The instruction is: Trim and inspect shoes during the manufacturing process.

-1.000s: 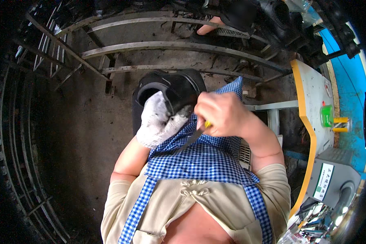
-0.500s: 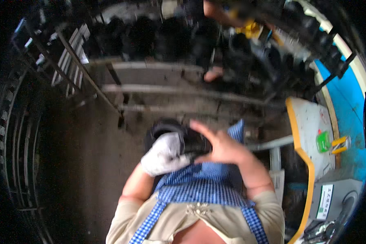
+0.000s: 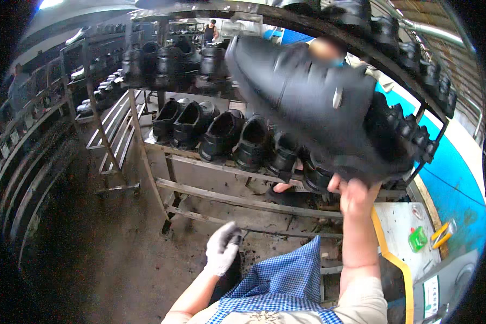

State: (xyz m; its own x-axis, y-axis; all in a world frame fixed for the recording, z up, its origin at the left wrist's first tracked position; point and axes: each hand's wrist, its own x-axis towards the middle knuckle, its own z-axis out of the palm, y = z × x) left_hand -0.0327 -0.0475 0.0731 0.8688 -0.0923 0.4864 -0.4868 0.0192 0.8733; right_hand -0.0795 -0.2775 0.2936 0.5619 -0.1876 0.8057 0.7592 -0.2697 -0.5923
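A black leather shoe (image 3: 308, 92) is raised close in front of me, its toe pointing to the upper left and partly blurred. My right hand (image 3: 356, 197) is closed on its heel end, and the shoe hides some of the fingers. My left hand (image 3: 221, 251), in a white glove with dark patches, is low in front of me beside the blue checked apron (image 3: 281, 270). Its fingers are loosely apart, with no object visible in them. Behind the raised shoe, a row of black shoes (image 3: 221, 132) stands on the metal rack (image 3: 232, 200).
More black shoes (image 3: 170, 65) line the rack's upper tier. At right, a white table with a yellow edge (image 3: 391, 240) carries a green container (image 3: 417, 238) and a yellow-striped item (image 3: 443, 234). Other racks (image 3: 100, 140) stand left. Another person's hand (image 3: 281, 187) shows below the shoe row.
My right hand has come up and forward and now holds the raised shoe. My gloved left hand has come away from the black item at my lap. The view has tilted up toward the rack.
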